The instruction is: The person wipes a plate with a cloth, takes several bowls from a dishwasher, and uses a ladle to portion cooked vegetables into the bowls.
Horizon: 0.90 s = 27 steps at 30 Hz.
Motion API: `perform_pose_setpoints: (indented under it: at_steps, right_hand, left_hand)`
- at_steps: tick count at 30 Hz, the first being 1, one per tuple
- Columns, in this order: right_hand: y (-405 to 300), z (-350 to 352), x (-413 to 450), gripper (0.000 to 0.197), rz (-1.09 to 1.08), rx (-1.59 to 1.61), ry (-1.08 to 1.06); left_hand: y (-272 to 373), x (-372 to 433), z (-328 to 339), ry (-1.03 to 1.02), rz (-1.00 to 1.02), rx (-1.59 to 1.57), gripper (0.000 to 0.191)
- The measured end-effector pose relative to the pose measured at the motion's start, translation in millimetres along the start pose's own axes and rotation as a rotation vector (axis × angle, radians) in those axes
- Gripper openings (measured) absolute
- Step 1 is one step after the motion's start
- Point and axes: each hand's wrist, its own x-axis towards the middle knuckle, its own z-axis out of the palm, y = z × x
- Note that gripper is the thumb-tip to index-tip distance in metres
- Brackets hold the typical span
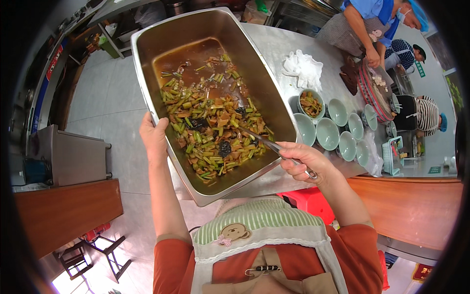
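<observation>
My left hand [155,134] grips the left rim of a deep rectangular stainless steel pan [271,86], thumb over the edge. Chopped green stalks with brown slices and a few black pieces, a cooked dish [216,128], lie in the pan, and brown sauce pools towards its far end. In my right hand [303,161] is the metal handle of a spoon or ladle [264,141], whose head is hidden in the food. Right of the pan stands a bowl holding a portion of similar food [311,104]. Several pale green bowls [327,134] are grouped beside it.
Crumpled white cloth or paper [303,70] lies on the steel table [264,40]. Further right are a round chopping board [374,90], a light-blue plastic basket [392,156] and a co-worker [367,29] cutting at the board. Two more people stand beyond. A red plastic stool [312,204] is below the table.
</observation>
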Motion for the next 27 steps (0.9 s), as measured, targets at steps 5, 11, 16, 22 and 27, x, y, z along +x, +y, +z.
perform_pose_setpoints:
  at_steps: [5, 11, 16, 22, 27]
  right_hand:
    - [-1.0, 8.4, -21.3, 0.037, -0.015, -0.049, 0.002]
    - [0.1, 11.0, -37.6, 0.039, -0.019, -0.018, -0.03]
    - [5.2, 8.6, -49.8, 0.046, -0.05, -0.027, -0.036]
    - [7.0, 16.4, -79.0, 0.049, -0.09, -0.073, 0.036]
    - [17.4, 3.2, -104.8, 0.049, -0.155, 0.031, 0.049]
  left_hand:
    - [-1.2, -18.7, -10.4, 0.049, 0.022, 0.1, 0.015]
    - [6.2, -42.8, -9.1, 0.124, 0.079, 0.002, 0.018]
    - [6.9, -48.1, -19.2, 0.123, 0.094, 0.009, 0.02]
    - [1.9, -47.8, -25.2, 0.127, 0.094, -0.013, 0.023]
    - [1.0, -43.2, -28.7, 0.13, 0.107, 0.011, 0.021]
